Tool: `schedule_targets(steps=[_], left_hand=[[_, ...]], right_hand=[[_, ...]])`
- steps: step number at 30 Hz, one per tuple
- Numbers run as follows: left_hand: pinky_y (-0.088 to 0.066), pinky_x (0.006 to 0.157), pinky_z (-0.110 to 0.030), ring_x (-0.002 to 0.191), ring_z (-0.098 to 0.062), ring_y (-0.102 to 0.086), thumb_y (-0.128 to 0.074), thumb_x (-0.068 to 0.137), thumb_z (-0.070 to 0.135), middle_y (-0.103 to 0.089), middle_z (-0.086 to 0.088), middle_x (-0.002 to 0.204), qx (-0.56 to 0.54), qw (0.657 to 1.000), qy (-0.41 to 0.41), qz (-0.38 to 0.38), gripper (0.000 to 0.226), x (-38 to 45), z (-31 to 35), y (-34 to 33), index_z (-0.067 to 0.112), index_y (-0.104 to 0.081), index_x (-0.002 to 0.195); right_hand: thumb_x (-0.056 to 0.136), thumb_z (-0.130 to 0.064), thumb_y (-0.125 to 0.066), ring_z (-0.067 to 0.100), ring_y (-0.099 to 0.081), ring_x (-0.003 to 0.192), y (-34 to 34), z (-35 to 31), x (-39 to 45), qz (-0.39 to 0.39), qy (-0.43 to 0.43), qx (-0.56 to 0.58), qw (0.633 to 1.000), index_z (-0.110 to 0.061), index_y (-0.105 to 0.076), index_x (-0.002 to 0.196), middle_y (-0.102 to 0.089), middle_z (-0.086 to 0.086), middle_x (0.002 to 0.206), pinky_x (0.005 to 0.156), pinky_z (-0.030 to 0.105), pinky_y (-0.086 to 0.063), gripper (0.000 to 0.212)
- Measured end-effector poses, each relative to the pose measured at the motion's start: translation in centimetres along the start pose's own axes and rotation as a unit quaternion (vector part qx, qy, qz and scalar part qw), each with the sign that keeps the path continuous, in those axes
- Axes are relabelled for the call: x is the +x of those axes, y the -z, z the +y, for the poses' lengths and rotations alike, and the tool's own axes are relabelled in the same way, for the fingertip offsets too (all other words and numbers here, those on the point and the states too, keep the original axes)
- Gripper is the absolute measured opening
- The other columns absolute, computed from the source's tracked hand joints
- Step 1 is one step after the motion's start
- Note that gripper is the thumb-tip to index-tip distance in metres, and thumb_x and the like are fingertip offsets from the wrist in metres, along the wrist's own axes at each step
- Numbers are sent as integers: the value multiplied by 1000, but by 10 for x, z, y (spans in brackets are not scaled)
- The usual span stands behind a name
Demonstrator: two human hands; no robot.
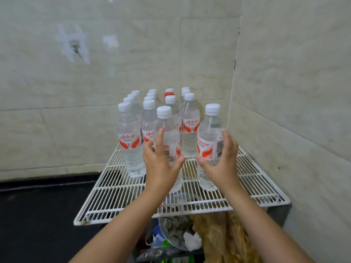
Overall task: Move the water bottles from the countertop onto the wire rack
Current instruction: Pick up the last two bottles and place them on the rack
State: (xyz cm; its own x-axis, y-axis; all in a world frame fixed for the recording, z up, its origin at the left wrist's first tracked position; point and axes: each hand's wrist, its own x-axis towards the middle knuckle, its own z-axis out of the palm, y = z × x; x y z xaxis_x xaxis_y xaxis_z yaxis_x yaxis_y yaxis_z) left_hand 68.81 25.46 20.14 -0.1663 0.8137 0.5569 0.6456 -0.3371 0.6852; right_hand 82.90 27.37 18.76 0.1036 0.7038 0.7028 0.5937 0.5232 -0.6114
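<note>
The left hand [161,164] curls around a clear plastic water bottle with a white cap and red-and-white label [168,147], and the right hand [221,164] wraps a second such bottle [209,147], each held at mid-body so it stays upright. Both bottles stand at the front of the white wire rack [256,186], probably to extend the tidy rows of matching bottles [150,114] packed toward the tiled wall [114,73]. Their bases seem to touch the wires, though I cannot tell for certain.

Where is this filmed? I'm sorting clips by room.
Probably a home kitchen or utility corner: tiled walls meet behind a white wire rack of water bottles, beside a dark countertop.
</note>
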Motion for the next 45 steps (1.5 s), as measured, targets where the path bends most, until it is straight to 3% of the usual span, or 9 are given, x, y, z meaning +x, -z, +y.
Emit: schedule_targets(steps=[4,6,11,13,18,22,30,36,45], left_hand=[[-23,108,-30,135,-22,-27,-49,93,23,-25,-12,147,-12,999,-33,17,63,22,7,24,19,-14,146],[-24,115,-35,138,-21,-26,-41,96,20,-27,-9,150,-16,998,-61,-15,56,45,15,38,15,-15,146],[-37,98,-26,120,-13,-44,-44,95,12,-39,-1,144,-17,967,-63,-247,48,86,34,69,20,-33,141],[-40,85,-21,99,-7,-50,-51,92,15,-52,-1,127,23,966,-70,-246,45,89,36,73,19,-42,136],[-50,76,-35,88,-20,-57,-72,75,34,-61,-3,100,81,994,-56,-41,40,85,38,51,12,-59,106],[-32,63,-29,76,-17,-42,-67,77,42,-45,-1,86,126,991,-11,33,40,86,35,42,14,-40,86],[-39,69,-29,85,-17,-49,-62,84,35,-62,-7,105,109,989,-52,-81,43,95,26,53,11,-52,118],[-41,64,-30,80,-22,-54,-65,82,30,-61,-6,84,157,971,-87,-155,28,108,43,56,6,-63,98],[-32,68,-27,88,-24,-53,-60,87,26,-49,-7,87,178,964,-106,-166,29,165,51,17,1,-59,100]], right_hand=[[76,-48,-37,31,-40,121,18,-9,17,54,-36,27,998,1,-31,134,-33,28,135,100,47,-40,76],[78,-43,-37,37,-37,128,32,-22,41,53,-21,25,998,5,-32,134,-31,27,139,106,51,-35,74],[90,-6,-48,21,-30,137,60,-59,99,-228,43,-113,966,-15,-38,138,-30,8,150,113,34,-27,50],[92,-6,-46,20,-39,131,66,-67,104,-287,60,-194,936,-13,-45,134,-43,5,144,104,25,-28,42],[84,-23,-62,28,-56,108,58,-72,101,-172,22,-249,953,-11,-62,116,-63,13,119,84,30,-41,34],[83,-44,-58,22,-45,78,42,-74,95,-87,-7,-352,932,-7,-58,99,-49,5,91,63,29,-31,40],[82,-35,-62,24,-51,80,57,-66,105,-221,-33,-284,933,-13,-47,73,-52,5,83,66,27,-33,27],[79,-23,-69,24,-55,114,60,-72,114,-223,-32,-254,941,-10,-61,117,-61,9,124,83,25,-38,41],[76,-14,-72,22,-50,123,29,-56,161,-207,-18,-211,955,-9,-60,120,-57,12,130,97,26,-38,46]])
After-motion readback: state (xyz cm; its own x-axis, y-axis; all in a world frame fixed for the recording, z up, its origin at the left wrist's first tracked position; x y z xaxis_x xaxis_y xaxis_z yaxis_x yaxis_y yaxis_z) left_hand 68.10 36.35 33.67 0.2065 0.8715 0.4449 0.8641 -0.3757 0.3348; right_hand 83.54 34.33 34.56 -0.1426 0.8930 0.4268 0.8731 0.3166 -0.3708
